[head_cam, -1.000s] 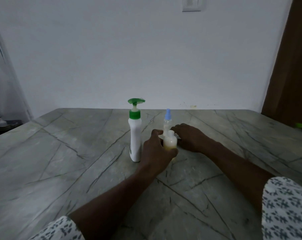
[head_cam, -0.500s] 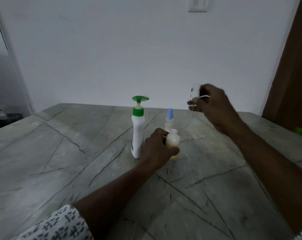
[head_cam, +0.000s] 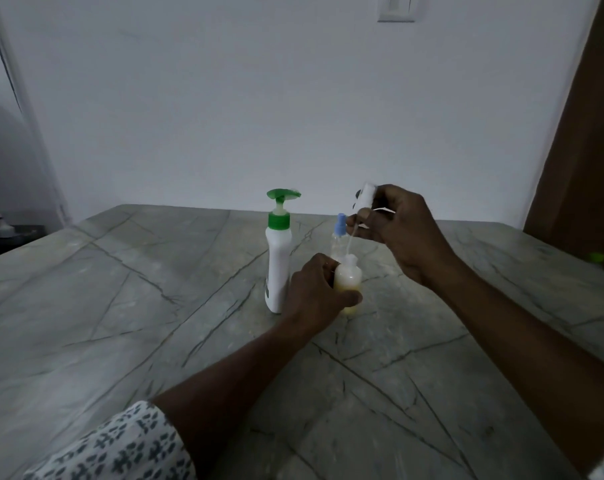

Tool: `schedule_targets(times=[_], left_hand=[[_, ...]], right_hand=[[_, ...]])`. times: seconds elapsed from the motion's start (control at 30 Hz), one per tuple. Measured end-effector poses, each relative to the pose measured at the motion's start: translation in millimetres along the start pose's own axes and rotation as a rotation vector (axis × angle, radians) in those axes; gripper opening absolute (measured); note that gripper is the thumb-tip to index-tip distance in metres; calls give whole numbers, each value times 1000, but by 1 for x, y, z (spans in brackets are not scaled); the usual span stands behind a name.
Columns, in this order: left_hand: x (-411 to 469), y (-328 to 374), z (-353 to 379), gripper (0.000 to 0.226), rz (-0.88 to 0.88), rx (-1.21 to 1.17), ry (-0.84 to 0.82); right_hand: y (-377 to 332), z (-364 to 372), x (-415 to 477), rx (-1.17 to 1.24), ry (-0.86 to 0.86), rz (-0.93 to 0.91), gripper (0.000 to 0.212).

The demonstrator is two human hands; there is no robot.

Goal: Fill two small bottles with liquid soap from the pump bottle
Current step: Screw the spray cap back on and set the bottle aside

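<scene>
At frame centre on the desk (head_cam: 120, 306), left hand (head_cam: 314, 292) fingers wrap the soap-filled small bottle (head_cam: 348, 280); right hand (head_cam: 402, 230) fingers pinch its sprayer cap (head_cam: 366, 195), tube dangling. Recapping seems underway; next, thread the tube in. Pump bottle (head_cam: 278, 258) stands just left.

Before me the grey veined stone surface (head_cam: 120, 306) carries the white pump bottle (head_cam: 278, 268) with its green top, the small bottle of pale yellow soap (head_cam: 348, 282) just right of it, and a blue-capped clear bottle (head_cam: 338, 237) behind.
</scene>
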State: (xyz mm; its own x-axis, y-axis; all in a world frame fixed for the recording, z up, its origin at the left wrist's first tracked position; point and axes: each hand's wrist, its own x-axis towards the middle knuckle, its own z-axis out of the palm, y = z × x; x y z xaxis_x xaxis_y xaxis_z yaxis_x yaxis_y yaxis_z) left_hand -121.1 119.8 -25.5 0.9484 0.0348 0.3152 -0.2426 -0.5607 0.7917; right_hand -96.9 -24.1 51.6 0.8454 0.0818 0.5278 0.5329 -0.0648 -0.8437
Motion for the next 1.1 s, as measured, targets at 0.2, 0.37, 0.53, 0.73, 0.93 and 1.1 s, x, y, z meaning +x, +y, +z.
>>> schedule_targets(times=[0.2,0.37,0.53,0.73,0.93,1.1], left_hand=[[1,0,1,53,1,-5,-5],[1,0,1,51,3,2,-5],[1,0,0,52,9,13,-3],[1,-1,1,51,4,4,2],[3,-1,0,49,11,9,-5],[4,-2,0,48,19,17,-8]], right_hand=[[17,-3,-10,-94,-40,56,18],[20,-7,-17,-49,-42,62,24],[19,-8,-17,-31,-71,42,25],[26,-6,-16,-117,-110,54,15],[32,-8,-18,-175,-96,62,24],[29,-8,-19,-186,-88,61,21]])
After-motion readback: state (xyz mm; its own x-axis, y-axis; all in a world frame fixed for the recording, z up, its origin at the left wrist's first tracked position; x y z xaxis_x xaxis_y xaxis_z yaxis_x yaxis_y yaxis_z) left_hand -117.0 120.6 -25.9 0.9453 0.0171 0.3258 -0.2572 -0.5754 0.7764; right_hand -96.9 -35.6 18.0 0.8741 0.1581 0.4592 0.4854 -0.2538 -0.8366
